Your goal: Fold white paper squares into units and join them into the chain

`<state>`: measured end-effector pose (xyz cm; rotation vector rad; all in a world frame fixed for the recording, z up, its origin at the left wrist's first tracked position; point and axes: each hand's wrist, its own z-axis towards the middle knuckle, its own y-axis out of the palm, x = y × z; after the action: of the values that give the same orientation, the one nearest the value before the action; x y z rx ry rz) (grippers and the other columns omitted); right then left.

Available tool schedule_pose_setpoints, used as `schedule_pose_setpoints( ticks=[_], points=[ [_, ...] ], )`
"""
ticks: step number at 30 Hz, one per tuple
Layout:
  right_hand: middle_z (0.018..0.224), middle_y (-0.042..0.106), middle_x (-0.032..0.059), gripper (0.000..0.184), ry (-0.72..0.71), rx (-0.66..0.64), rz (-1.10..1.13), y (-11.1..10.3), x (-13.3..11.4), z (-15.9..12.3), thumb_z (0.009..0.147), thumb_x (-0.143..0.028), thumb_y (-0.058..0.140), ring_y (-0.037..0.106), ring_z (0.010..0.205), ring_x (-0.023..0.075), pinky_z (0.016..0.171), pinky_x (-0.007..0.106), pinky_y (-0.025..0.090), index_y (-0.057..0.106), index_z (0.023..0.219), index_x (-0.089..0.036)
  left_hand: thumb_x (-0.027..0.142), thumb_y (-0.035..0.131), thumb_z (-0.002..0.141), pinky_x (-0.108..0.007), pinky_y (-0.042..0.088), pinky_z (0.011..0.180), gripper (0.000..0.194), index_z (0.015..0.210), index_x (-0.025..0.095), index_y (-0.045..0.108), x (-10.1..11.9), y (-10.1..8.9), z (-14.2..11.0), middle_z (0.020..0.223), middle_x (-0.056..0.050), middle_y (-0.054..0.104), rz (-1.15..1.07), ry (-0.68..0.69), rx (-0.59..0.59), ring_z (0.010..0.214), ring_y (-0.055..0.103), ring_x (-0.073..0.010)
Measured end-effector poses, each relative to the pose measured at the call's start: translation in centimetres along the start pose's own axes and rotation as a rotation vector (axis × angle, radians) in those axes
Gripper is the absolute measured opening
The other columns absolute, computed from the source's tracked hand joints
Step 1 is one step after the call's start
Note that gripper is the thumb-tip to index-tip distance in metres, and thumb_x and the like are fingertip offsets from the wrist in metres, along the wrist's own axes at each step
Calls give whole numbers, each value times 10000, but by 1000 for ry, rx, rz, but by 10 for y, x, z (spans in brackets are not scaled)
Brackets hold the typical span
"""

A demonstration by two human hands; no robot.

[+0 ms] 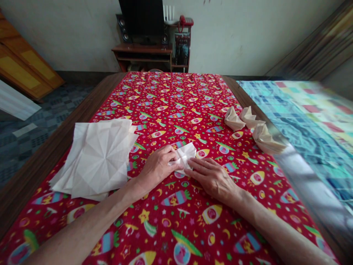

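So the folded paper [187, 152] sat on the red tablecloth [176, 97], visible end pointing away and right, long axis partly covered. Left hand [158, 162] had its left side pinched, right hand [213, 176] lay flattish on its right.

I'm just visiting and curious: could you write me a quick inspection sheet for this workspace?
Surface: red patterned cloth over a brown table.
Job's things: small folded white paper; creased paper stack at left; folded paper pieces at right.
Clutter: nothing seen on the cloth.
Hands: left hand grips the white paper's left side; right hand touches its right side.
Cables: nothing seen on the cloth.
Surroundings: dark screen, red telephone, wooden cabinet.
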<state>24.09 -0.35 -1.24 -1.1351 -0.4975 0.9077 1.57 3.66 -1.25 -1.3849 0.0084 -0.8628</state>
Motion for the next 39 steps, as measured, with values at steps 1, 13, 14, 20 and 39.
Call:
schedule_pose_setpoints(
  ticks=[1, 13, 14, 20, 39],
  points=[
    [1254, 607, 101, 341, 4, -3, -1, 0, 0, 0, 938, -191, 444, 528, 1200, 240, 932, 412, 474, 572, 1254, -205, 321, 753, 733, -225, 435, 680, 239, 698, 176, 566, 0, 0, 0, 820, 19, 554, 8, 3, -1, 742, 563, -118],
    [1224, 622, 112, 315, -5, 3, -33, -2, -2, 2, 957, -211, 415, 543, 1178, 250, 902, 420, 489, 601, 1211, -193, 296, 778, 698, -309, 503, 839, 519, 1124, 208, 497, 2, 1, -1, 1060, -35, 544, 24, 12, 93, 994, 576, -202],
    [1221, 624, 113, 313, -6, 1, -43, -3, -3, 3, 959, -219, 414, 544, 1175, 251, 899, 419, 491, 603, 1207, -192, 284, 783, 692, -333, 493, 889, 592, 1183, 205, 462, 2, 1, -1, 1110, -52, 531, 33, 37, 108, 1050, 555, -217],
    [1226, 616, 128, 316, -10, -21, -44, -2, -3, 2, 956, -229, 427, 531, 1188, 267, 902, 446, 486, 586, 1227, -191, 275, 716, 772, -427, 418, 1026, 673, 1337, 256, 350, 0, 1, -3, 1311, -78, 452, 106, 152, 120, 1210, 453, -252],
    [1247, 599, 106, 315, 17, -41, -8, -4, -1, 4, 944, -237, 447, 517, 1187, 248, 912, 410, 475, 590, 1225, -237, 335, 393, 958, -444, 274, 1133, 443, 1363, 158, 431, 36, -4, -64, 1443, -84, 423, 317, 227, -106, 1361, 335, -241]
  ],
)
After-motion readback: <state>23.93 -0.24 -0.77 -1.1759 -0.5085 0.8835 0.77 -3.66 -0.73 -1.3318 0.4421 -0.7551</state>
